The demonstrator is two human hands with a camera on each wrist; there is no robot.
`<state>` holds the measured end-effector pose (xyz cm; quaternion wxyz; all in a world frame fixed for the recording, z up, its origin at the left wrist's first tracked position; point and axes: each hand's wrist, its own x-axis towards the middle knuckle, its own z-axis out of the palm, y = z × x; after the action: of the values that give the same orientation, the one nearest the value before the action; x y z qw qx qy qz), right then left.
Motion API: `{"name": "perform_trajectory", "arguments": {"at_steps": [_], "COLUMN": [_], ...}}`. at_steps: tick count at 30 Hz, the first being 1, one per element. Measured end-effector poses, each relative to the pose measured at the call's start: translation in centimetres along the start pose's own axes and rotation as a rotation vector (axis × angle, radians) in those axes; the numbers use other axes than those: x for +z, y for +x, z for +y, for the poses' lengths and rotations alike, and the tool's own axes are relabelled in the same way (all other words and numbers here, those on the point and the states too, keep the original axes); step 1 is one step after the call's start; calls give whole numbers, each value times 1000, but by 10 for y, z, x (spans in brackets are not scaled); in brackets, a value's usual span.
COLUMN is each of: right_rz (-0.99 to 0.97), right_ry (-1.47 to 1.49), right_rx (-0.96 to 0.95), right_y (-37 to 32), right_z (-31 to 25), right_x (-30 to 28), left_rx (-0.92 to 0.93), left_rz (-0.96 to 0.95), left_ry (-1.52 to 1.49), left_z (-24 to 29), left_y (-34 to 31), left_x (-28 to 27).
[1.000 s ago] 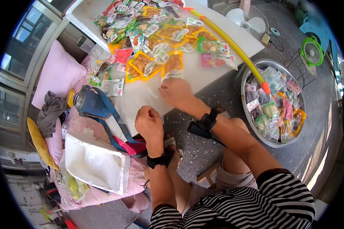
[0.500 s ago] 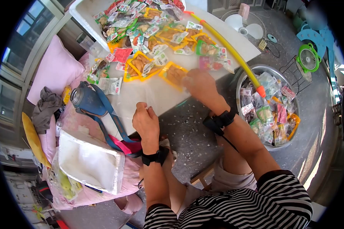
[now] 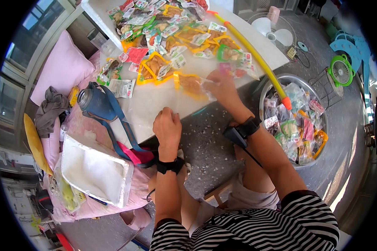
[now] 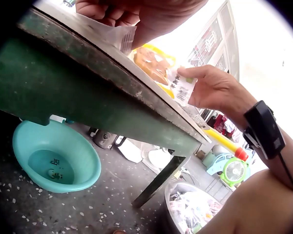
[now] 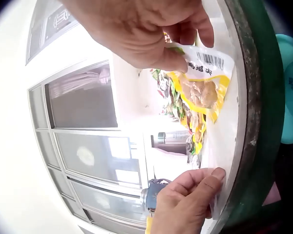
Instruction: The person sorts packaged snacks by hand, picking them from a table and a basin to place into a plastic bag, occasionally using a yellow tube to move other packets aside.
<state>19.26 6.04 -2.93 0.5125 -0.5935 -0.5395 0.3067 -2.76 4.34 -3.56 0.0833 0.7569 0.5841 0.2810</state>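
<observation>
My right hand (image 3: 223,88) pinches the white labelled end of a yellow-edged food packet (image 3: 191,85) near the table's front edge. In the right wrist view the packet's (image 5: 200,92) printed label and barcode show, with tan pieces behind its clear window. My left hand (image 3: 167,129) is at the table edge, fingers curled around a clear plastic bag (image 4: 118,35), whose ridged edge shows in the left wrist view. Close beyond the hands lie more yellow-edged packets (image 3: 155,68) and a silvery packet (image 3: 122,88).
A heap of food packets (image 3: 163,29) covers the table's far part. A yellow tube (image 3: 255,56) with orange ends crosses the table's right side. A metal basin (image 3: 325,125) of packets stands right, a foam box (image 3: 123,184) and blue bottle (image 3: 97,102) left.
The right hand has taken the yellow-edged packet by its label end and moved it right, turning it sideways. The left hand stays near the table edge.
</observation>
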Motion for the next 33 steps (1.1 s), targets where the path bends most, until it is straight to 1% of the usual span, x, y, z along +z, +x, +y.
{"name": "perform_trajectory", "arguments": {"at_steps": [2,5,8,11,14,18,20,23,26,29,32,33], "right_rz": [92,231,105,-105,-248,-234,-226,-202,-80,-243,-392,-415], "right_ry": [45,150,232,62,8,-31,-44,-90,-47,387,722,567], "right_rx": [-67,-64,43,-82,-93,-174,-203,-129,-105,225,265,250], "right_y": [-3,-8,-11,-12,-11,-9,-7,-6,-3,-10,-27,-27], "right_z": [-11,-17,-26,-27,-22,-21,-13,-12,-4,-3,-19,-30], "right_x": [-3,-6,-16,-23,-22,-17,-12,-6,8,28,40,36], "left_rx": [-8,-1,-2,-25,-31,-40,15,79,145,189,210,211], "left_rz": [9,63,99,104,104,57,96,129,157,189,250,278], "left_ry": [-18,-17,-15,-23,-53,-77,-85,-51,-30,-44,-76,-86], "left_z": [0,-2,-3,-3,-2,-1,0,10,16,17,16,15], "left_y": [1,4,6,6,6,5,3,-1,-4,-5,-2,-1], "left_x": [1,5,8,8,6,5,4,-4,-3,0,-1,-3]}}
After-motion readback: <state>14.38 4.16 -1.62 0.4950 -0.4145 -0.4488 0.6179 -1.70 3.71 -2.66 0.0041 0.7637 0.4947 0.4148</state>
